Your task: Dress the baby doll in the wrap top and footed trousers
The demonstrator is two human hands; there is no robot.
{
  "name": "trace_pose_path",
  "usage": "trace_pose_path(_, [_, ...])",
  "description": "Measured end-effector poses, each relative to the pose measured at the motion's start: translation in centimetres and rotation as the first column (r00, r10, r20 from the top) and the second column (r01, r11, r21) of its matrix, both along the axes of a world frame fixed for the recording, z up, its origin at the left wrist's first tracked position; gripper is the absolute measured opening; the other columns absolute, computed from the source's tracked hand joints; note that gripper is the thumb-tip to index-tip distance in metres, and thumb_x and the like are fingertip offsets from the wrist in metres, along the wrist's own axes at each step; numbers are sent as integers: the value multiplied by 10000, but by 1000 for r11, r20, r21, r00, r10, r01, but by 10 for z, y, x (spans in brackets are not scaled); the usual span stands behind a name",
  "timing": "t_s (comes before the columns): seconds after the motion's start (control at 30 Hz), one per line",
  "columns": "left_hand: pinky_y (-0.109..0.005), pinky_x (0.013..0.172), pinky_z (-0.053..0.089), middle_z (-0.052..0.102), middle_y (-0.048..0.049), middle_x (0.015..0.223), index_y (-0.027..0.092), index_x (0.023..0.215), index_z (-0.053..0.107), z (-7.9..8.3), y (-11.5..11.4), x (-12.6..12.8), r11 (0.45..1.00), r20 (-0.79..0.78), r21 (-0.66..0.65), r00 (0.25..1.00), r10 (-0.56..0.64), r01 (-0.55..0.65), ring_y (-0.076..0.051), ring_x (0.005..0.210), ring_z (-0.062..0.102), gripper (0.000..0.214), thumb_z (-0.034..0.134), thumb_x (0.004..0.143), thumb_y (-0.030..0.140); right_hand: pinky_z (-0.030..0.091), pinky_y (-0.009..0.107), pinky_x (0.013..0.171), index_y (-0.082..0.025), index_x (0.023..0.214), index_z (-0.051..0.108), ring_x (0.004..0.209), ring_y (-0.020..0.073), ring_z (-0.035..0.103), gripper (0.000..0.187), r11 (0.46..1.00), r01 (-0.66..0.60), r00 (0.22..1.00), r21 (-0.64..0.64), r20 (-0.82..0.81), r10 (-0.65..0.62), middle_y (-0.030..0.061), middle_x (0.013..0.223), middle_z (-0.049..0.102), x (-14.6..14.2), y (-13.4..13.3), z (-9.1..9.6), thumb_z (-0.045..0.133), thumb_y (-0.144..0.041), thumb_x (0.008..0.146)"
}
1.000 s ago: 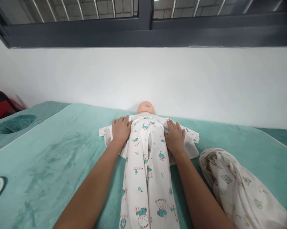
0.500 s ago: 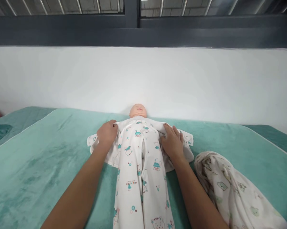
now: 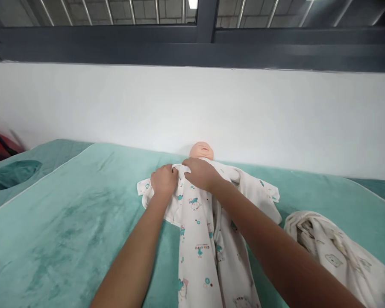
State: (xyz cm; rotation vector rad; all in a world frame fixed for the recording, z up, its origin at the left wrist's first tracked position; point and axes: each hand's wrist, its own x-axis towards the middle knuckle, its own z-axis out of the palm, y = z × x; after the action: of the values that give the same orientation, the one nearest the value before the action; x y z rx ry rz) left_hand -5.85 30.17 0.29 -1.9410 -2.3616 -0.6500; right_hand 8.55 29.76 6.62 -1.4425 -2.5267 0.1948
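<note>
A baby doll [image 3: 201,151] lies face up, its head close to the wall and its body hidden under clothes. White printed baby trousers [image 3: 195,231] stretch from its chest toward me, with the two legs side by side. A white baby shirt [image 3: 259,199] spreads out beneath them, sleeves to both sides. My left hand [image 3: 165,179] is closed on the trousers' upper left edge, over the shirt's left side. Crossing the doll's chest, my right hand [image 3: 201,173] has its bent fingers on the same top edge, just beside the left hand. Its fingertips pinch the cloth there.
A crumpled white printed cloth [image 3: 342,252] lies on the green bed cover [image 3: 83,214] at the right, near my right forearm. The white wall [image 3: 115,107] rises directly behind the doll's head, below a dark window frame [image 3: 115,47]. Something red and black [image 3: 0,147] shows at far left.
My right hand has left the trousers' upper right corner and moved left across the chest to beside my left hand. The right side of the trousers now looks folded inward. The view has shifted left.
</note>
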Motion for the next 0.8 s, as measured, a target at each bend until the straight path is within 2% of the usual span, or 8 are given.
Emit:
trace_pose_path(0.1, [-370, 784, 405, 716, -90, 944, 202, 883, 675, 2, 1, -2, 1000, 7, -21, 1000, -1, 2, -257, 915, 651, 341, 351, 897, 311, 465, 303, 741, -165, 1067, 628, 1023, 247, 594, 289, 997, -32, 966, -74, 255, 50, 116, 1135, 647, -28, 30, 0, 507, -179, 805])
trace_pose_path(0.23, [-384, 789, 410, 715, -93, 933, 200, 853, 685, 4, 3, -4, 999, 17, -33, 1000, -21, 22, -263, 913, 654, 373, 335, 905, 315, 412, 263, 583, -173, 960, 653, 774, 211, 631, 238, 983, -55, 937, -174, 332, 112, 87, 918, 690, -39, 52, -1, 590, -200, 732])
trace_pose_path(0.57, [-383, 767, 427, 723, -100, 921, 202, 847, 704, 8, 2, -4, 998, 44, -55, 999, -23, 25, -266, 895, 663, 373, 346, 893, 298, 393, 257, 586, -226, 955, 669, 719, 185, 625, 251, 946, -135, 874, -295, 414, 254, 40, 898, 702, -42, 55, 0, 578, -235, 721])
trace_pose_path(0.8, [-352, 743, 431, 721, -70, 922, 221, 894, 691, 5, 6, -7, 999, 56, -45, 998, -23, 25, -243, 860, 663, 306, 387, 867, 241, 387, 266, 576, -210, 918, 668, 703, 192, 617, 205, 940, -169, 856, -296, 429, 289, 54, 892, 689, -48, 58, -1, 564, -255, 746])
